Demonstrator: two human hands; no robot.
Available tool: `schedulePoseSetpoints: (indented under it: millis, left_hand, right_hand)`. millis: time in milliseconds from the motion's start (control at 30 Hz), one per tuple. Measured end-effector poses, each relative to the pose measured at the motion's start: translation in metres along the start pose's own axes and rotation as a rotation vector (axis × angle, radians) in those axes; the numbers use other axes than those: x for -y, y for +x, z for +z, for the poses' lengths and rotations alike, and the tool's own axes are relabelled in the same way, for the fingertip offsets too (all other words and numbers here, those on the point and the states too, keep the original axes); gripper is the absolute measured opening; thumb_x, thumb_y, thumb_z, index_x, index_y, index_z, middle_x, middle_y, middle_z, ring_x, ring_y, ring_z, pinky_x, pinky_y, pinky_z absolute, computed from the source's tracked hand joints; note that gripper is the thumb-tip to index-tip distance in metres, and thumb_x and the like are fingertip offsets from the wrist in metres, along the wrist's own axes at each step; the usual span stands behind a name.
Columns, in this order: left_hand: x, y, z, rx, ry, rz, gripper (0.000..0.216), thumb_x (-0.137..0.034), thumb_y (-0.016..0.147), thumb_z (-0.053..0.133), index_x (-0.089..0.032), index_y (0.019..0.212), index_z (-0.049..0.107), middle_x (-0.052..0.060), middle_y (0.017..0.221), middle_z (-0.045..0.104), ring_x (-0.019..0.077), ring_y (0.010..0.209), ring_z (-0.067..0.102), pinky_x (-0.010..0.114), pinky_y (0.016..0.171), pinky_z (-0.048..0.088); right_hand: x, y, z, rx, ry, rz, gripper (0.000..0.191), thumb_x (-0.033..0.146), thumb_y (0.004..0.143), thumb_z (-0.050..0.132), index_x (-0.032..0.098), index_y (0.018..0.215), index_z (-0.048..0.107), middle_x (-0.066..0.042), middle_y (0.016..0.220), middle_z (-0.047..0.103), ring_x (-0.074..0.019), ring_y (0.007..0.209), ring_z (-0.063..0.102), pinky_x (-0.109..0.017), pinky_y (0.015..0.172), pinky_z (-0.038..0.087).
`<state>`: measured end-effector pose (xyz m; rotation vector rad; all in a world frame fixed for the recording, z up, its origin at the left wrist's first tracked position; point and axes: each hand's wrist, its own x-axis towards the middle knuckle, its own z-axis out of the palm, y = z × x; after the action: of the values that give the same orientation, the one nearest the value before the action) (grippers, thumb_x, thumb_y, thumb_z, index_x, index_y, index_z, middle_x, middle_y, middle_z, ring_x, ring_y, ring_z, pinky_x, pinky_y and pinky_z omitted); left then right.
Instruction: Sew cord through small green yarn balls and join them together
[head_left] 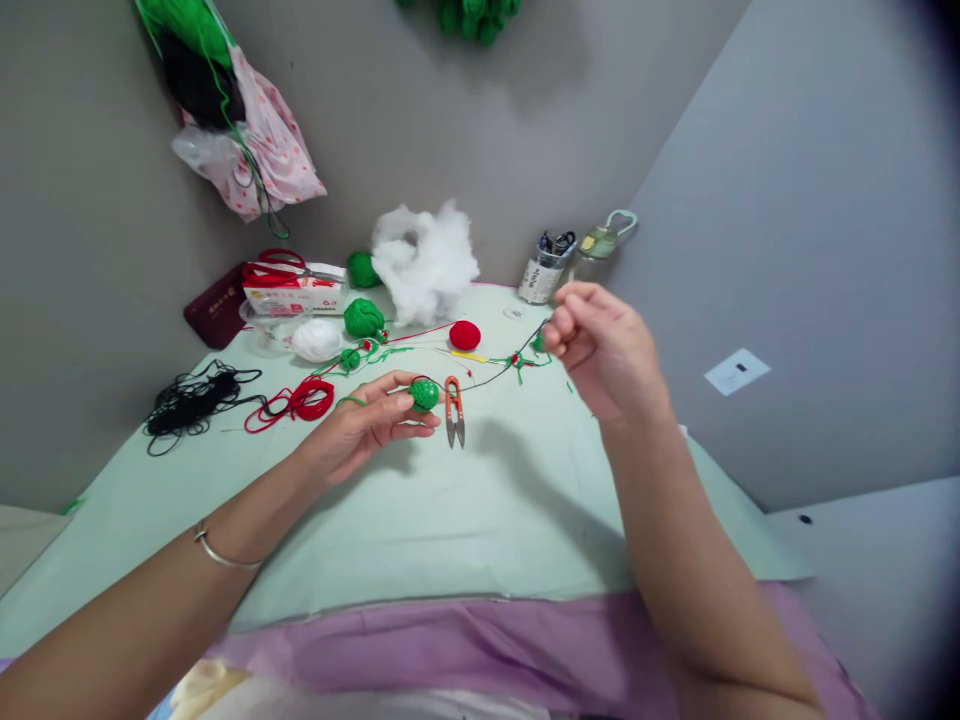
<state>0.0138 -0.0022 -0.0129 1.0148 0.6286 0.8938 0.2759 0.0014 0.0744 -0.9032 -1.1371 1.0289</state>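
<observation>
My left hand (367, 418) grips a small green crocheted ball (425, 394) between thumb and fingers, above the table. From the ball a black strand of yarn (495, 379) runs up and right to my right hand (604, 345). That hand is raised, its fingers closed on the strand; whether a needle is in them cannot be seen. Orange-handled thread snips (454, 410) lie just right of the ball, blades toward me. Behind them are a yellow-handled crochet hook (469, 356) and a small red and green crocheted piece (517, 361).
White stuffing (424, 260), green yarn balls (364, 318), a white yarn ball (316, 340) and a red ball (465, 335) stand at the back. Black yarn (195, 405) and red yarn (309, 400) lie left. Red scissors (289, 268) rest on a box; a pen cup (541, 278) and bottle (596, 250) are back right.
</observation>
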Motion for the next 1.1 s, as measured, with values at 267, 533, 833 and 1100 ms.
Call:
schedulePoseSetpoints:
  millis: [267, 533, 833, 1100]
  left_hand:
    - [0.011, 0.001, -0.001, -0.163, 0.338, 0.224, 0.034, -0.029, 0.075, 0.081, -0.022, 0.106, 0.068, 0.005, 0.104, 0.07, 0.0203, 0.089, 0.069, 0.034, 0.082, 0.057]
    - [0.023, 0.002, -0.001, -0.222, 0.681, 0.459, 0.026, -0.026, 0.079, 0.077, -0.022, 0.102, 0.066, 0.004, 0.106, 0.061, 0.0197, 0.098, 0.065, 0.037, 0.091, 0.057]
    - [0.028, 0.0, -0.005, -0.195, 0.943, 0.731, 0.02, -0.016, 0.085, 0.07, -0.023, 0.104, 0.064, 0.004, 0.097, 0.06, 0.0181, 0.094, 0.06, 0.033, 0.082, 0.055]
    - [0.026, -0.001, 0.004, -0.209, 0.748, 0.658, 0.015, -0.019, 0.081, 0.075, -0.021, 0.092, 0.065, 0.003, 0.094, 0.06, 0.017, 0.092, 0.061, 0.033, 0.083, 0.056]
  right_hand:
    - [-0.054, -0.039, 0.036, 0.325, -0.25, 0.216, 0.019, 0.037, 0.083, 0.065, 0.019, 0.082, 0.058, 0.005, 0.061, 0.051, -0.0096, 0.054, 0.046, -0.024, 0.053, 0.037]
    - [-0.074, -0.053, 0.052, 0.284, -0.673, -0.017, 0.011, 0.025, 0.086, 0.057, 0.018, 0.08, 0.063, 0.003, 0.061, 0.05, -0.0104, 0.057, 0.043, -0.025, 0.058, 0.034]
    - [-0.072, -0.053, 0.053, 0.306, -0.627, 0.063, 0.008, 0.021, 0.079, 0.057, 0.018, 0.074, 0.062, 0.003, 0.06, 0.052, -0.0102, 0.057, 0.044, -0.025, 0.059, 0.035]
    - [-0.08, -0.045, 0.051, 0.293, -0.46, 0.175, 0.009, 0.021, 0.07, 0.06, 0.018, 0.065, 0.053, 0.006, 0.056, 0.042, -0.0082, 0.054, 0.038, -0.024, 0.054, 0.031]
